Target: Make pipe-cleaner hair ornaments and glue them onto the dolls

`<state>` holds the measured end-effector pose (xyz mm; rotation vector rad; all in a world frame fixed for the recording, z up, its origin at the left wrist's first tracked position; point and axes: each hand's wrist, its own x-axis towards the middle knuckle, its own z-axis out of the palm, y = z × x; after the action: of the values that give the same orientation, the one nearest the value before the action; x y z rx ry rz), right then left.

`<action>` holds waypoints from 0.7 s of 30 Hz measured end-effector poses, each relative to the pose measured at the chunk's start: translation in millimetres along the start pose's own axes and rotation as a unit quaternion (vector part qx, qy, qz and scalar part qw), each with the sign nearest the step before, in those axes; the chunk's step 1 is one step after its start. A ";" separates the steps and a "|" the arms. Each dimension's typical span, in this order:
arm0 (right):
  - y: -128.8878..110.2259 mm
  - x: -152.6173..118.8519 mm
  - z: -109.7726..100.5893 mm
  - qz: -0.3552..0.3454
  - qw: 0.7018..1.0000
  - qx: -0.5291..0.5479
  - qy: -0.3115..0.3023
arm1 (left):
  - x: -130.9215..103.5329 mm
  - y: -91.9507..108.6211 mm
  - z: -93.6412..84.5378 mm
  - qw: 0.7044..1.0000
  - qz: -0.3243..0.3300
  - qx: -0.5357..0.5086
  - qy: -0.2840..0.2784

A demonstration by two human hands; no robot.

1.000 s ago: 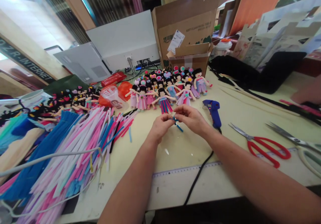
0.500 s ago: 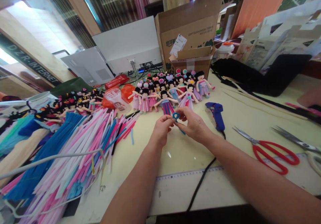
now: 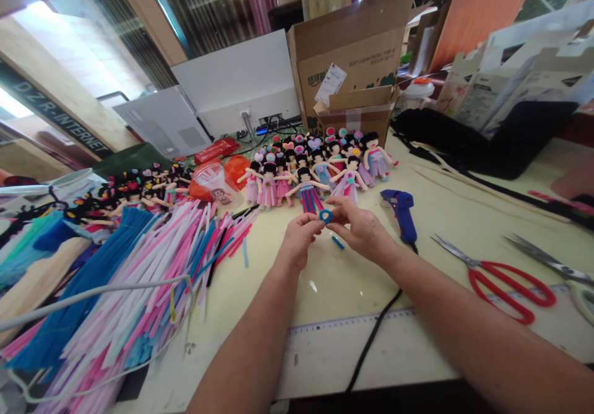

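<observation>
A small blue ring [image 3: 325,216] of fuzzy stem is pinched between my two hands near the middle of the table. My left hand [image 3: 301,237] grips its left side with closed fingers. On its right side, the fingers of my right hand [image 3: 355,225] are closed on the same ring. A short blue piece [image 3: 338,242] lies on the table just below my right hand. Rows of small dolls [image 3: 304,185] stand right behind the hands. To the right of my right hand lies a blue glue gun [image 3: 400,213] with a black cable.
Bundles of coloured fuzzy stems [image 3: 139,271] cover the left side. Red-handled scissors [image 3: 501,284] and another pair [image 3: 547,259] lie at the right. A ruler [image 3: 343,321] runs along the front. Behind stand a cardboard box [image 3: 352,49] and a clear cup [image 3: 217,185].
My right hand has shifted slightly, and its fingers have drawn in on the ring. The short blue piece now shows fully below my right hand.
</observation>
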<state>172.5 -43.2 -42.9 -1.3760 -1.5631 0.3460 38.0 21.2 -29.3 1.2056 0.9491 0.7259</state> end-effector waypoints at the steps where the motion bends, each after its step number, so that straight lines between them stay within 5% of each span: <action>1: -0.4 0.1 -0.1 0.004 1.000 0.001 0.001 | -0.2 0.1 0.2 1.000 0.001 0.002 0.000; 8: 1.5 3.1 4.0 0.077 0.992 0.097 0.022 | 0.9 -1.6 0.6 1.000 0.014 -0.004 0.008; 14: 0.7 9.3 6.0 0.244 0.920 0.307 -0.007 | 0.4 -3.4 2.1 0.999 0.034 0.005 0.022; 21: 2.8 8.6 7.7 0.269 0.902 0.338 0.020 | -2.1 -1.3 1.9 0.995 0.081 0.060 0.001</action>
<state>169.1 -31.9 -44.5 -1.2035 -0.8546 1.0791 38.7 18.2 -30.0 1.4007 0.9146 0.8082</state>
